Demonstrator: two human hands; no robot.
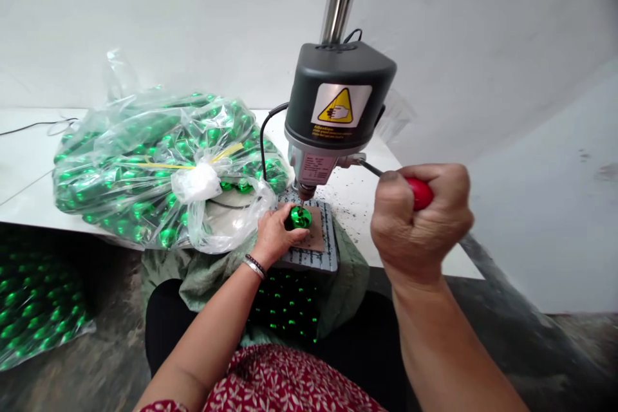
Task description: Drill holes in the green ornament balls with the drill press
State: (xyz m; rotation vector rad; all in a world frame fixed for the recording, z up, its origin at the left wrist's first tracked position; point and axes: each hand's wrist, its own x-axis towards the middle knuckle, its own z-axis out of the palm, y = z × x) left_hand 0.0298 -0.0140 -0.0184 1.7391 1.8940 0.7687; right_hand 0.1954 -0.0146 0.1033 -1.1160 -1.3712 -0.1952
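Note:
My left hand grips a shiny green ball between thumb and fingers, on a piece of brown board atop the drill press base. Straight above the ball is the bit of a bench drill press; the bit's tip meets the top of the ball, though I cannot tell how deep. My right hand is wrapped round the red knob of the drill press lever, at the machine's right side.
A clear plastic bag of green balls lies on the white table, left of the drill. Dark shavings are scattered around the base. Below, a green sack holds more balls, and another bag of balls rests on the floor.

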